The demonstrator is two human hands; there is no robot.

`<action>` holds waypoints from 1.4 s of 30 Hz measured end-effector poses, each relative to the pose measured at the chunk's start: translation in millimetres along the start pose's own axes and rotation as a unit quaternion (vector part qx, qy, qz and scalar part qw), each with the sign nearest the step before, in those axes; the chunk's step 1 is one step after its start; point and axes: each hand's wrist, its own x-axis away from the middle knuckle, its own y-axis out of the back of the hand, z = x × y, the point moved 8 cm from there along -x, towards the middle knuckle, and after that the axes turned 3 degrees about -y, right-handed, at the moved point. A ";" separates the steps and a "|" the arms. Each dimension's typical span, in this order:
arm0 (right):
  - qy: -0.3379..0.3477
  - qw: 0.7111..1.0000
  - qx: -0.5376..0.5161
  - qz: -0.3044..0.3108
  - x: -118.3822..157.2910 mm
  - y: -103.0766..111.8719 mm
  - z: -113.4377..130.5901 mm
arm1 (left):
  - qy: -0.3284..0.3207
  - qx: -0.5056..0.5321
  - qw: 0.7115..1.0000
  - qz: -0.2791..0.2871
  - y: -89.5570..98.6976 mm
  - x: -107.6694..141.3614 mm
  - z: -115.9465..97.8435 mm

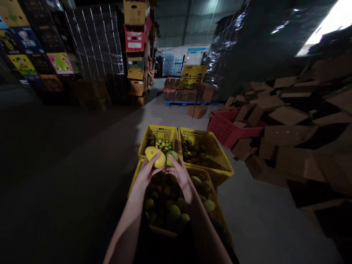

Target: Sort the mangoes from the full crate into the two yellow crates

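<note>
My left hand [146, 172] is curled around a yellow mango [161, 160], thumb on top, and my right hand [180, 171] is closed on a smaller green fruit [173, 154] just beside it. I hold both over the near yellow crate [134, 178] of greenish fruit; two more yellow crates, the left rear crate [165, 128] and the right rear crate [222, 157], stand beyond.

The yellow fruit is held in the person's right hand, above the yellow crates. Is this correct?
Not quite: the head view shows the yellow fruit in the left hand, not the right hand, which holds a green fruit. It is indeed held above the yellow crates.
</note>
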 end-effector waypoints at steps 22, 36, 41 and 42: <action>0.123 0.992 0.006 0.016 1.4 4.3 27.0 | -0.168 0.013 0.985 -0.035 14.0 4.3 -31.8; -0.047 0.991 -0.090 0.091 5.3 -24.1 -0.9 | 0.039 0.173 0.983 -0.045 8.6 1.3 -6.9; -0.026 0.991 -0.124 0.053 2.3 -23.9 -6.7 | 0.063 0.198 0.978 -0.027 6.2 -2.7 1.4; -0.013 0.989 -0.139 0.040 1.1 -22.3 -7.2 | 0.061 0.201 0.977 -0.022 4.8 -2.3 1.0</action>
